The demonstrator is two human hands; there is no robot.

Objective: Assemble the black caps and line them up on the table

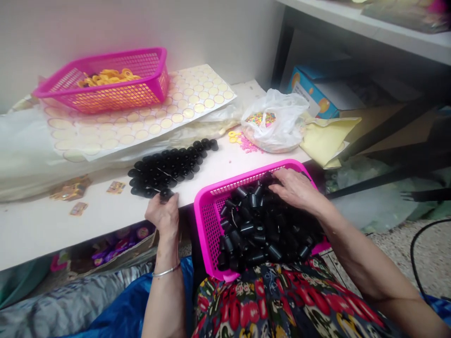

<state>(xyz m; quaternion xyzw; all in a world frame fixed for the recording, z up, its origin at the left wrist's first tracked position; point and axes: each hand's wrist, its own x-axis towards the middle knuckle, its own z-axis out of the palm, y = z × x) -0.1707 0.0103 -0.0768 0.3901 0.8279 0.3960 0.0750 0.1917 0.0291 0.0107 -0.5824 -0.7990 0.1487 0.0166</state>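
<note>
My left hand is at the front edge of the white table, its thumb and fingers closed around a short black plastic cylinder. That piece is at the near end of a block of black cylinders standing in close rows. On my lap rests a pink basket heaped with loose black cylinders. My right hand reaches into its far right part, fingers bent down among the pieces. Its fingertips are partly hidden, so I cannot see whether they grip one.
Behind the rows, a pink basket of yellow plastic parts sits on sheets of round stickers. A clear bag of coloured beads, pink beads and a blue box are to the right. Small printed packets lie left.
</note>
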